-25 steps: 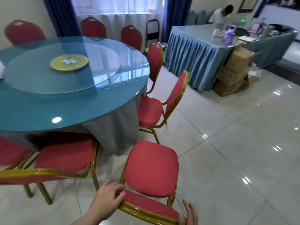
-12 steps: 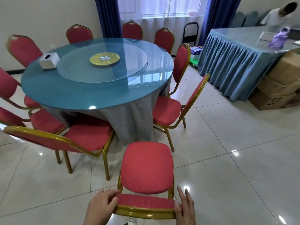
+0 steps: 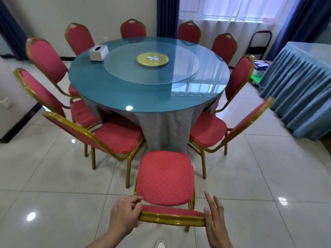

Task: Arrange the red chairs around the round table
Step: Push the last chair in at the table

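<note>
Along the round table's [image 3: 125, 97] left edge, three red chairs [image 3: 46, 58] stood close together, the nearest one [image 3: 114, 135] angled so its gold frame crowded the gap at the near edge. A white tissue box [image 3: 98, 52] sat near the table's far-left edge, beside the glass turntable [image 3: 152, 68]. The near chair [image 3: 165, 178] faced the near edge, just short of the grey cloth. The left hand [image 3: 125, 212] curled round its top rail; the right hand [image 3: 214, 217] lay against the rail's other end, fingers straight and spread, thumb seemingly pressing. Another chair [image 3: 207, 131] flanked it rightward, with a blue skirted table [image 3: 300, 90] beyond.
</note>
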Motion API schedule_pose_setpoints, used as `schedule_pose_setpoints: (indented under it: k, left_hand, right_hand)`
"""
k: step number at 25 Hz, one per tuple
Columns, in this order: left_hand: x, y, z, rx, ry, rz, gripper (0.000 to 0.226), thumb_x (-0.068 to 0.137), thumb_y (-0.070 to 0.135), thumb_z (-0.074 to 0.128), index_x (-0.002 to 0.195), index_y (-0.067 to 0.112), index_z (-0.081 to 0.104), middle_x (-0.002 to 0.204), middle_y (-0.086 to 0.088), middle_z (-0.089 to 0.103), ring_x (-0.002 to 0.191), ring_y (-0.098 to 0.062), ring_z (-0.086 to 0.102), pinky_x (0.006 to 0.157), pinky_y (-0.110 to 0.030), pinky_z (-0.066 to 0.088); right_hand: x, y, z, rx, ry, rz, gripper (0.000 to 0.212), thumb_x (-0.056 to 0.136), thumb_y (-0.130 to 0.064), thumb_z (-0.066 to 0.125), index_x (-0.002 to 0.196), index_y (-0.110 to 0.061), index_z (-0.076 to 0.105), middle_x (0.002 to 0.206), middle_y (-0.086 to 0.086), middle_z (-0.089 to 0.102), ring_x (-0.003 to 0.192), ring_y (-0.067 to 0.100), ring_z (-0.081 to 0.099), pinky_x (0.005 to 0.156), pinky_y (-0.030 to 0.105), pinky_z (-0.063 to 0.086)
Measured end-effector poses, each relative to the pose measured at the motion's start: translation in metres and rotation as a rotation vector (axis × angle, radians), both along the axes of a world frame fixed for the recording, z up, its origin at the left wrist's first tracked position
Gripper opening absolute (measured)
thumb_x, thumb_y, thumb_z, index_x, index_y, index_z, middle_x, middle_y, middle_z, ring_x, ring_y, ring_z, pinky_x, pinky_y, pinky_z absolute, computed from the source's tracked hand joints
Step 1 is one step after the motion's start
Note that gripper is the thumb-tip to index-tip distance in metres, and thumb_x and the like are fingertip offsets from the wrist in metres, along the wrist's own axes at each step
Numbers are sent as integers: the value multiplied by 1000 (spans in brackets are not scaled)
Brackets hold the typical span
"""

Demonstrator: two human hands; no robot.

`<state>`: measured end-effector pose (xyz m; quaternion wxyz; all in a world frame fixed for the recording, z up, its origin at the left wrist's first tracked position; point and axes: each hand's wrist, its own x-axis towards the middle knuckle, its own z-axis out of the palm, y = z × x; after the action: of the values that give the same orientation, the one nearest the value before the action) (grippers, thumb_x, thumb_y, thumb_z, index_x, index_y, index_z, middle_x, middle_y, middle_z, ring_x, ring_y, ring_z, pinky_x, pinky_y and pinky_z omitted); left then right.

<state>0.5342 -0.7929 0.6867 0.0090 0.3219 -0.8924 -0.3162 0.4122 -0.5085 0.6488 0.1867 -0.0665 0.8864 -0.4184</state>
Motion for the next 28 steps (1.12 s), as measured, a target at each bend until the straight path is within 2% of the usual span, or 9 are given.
schedule_pose_setpoints:
  k: [3, 6, 9, 12, 15, 20, 22, 25, 28]
  left_hand:
    - [-29, 0, -2, -1, 45, 14, 56, 77, 55, 29, 105, 36, 75, 98, 22, 67, 96, -5, 59, 91, -35, 47]
    - [-60, -6, -5, 4, 49, 34, 65, 75, 60, 24, 108, 35, 74, 108, 17, 69, 108, -9, 58, 99, -37, 41]
    - [-85, -11, -7, 4, 49, 56, 63, 75, 60, 26, 109, 35, 74, 112, 15, 70, 115, -10, 56, 103, -36, 38]
    - [-105, -16, -9, 6, 86, 70, 55, 79, 57, 30, 105, 36, 74, 110, 19, 69, 111, -8, 58, 101, -36, 40]
    - [-126, -20, -9, 6, 108, 106, 52, 79, 55, 33, 102, 35, 74, 104, 21, 69, 103, -6, 59, 94, -33, 40]
    - [-159, -28, -9, -6, 113, 100, 47, 80, 52, 33, 97, 35, 74, 96, 22, 67, 98, -6, 59, 90, -37, 45]
    - [-173, -36, -5, -17, 105, 96, 47, 81, 51, 32, 95, 34, 73, 91, 20, 66, 95, -8, 58, 86, -40, 49]
    - [-181, -50, -7, -46, 84, 85, 50, 83, 50, 27, 95, 34, 73, 91, 17, 66, 100, -12, 58, 90, -43, 48]
    - [-179, -54, -8, -54, 83, 104, 49, 84, 47, 26, 92, 35, 73, 87, 20, 65, 96, -10, 58, 88, -41, 48]
  right_hand:
    - [-37, -4, -3, 32, -12, 17, 42, 100, -64, 18, 142, -66, 24, 163, -10, 14, 148, 16, 23, 117, 46, 28]
    - [-74, -12, 0, 48, 2, 53, 40, 102, -56, 19, 140, -68, 22, 161, -11, 15, 149, 10, 17, 120, 44, 21]
    - [-105, -19, 0, 94, -10, 60, 41, 103, -55, 19, 142, -65, 23, 159, -10, 18, 146, 13, 24, 119, 45, 26]
    - [-127, -30, 0, 84, -12, 21, 41, 107, -48, 21, 145, -56, 35, 155, -5, 29, 143, 17, 32, 118, 47, 29]
    - [-149, -42, 5, -16, -65, -47, 35, 110, -33, 29, 129, -49, 54, 136, -3, 44, 133, 18, 42, 114, 41, 36]
    - [-187, -50, 13, -120, -94, -47, 35, 110, -23, 33, 119, -32, 66, 125, -2, 49, 123, 16, 48, 105, 34, 41]
    - [-199, -59, 15, -145, -115, -54, 34, 110, -22, 35, 116, -27, 68, 122, -1, 49, 117, 17, 51, 95, 31, 50]
    - [-203, -69, 15, -190, -115, -46, 33, 109, -18, 37, 108, -23, 70, 115, 0, 51, 108, 17, 55, 66, 12, 53]
    - [-200, -74, 13, -221, -112, -71, 36, 109, -16, 38, 102, -24, 72, 111, -3, 53, 106, 15, 55, 62, 14, 53]
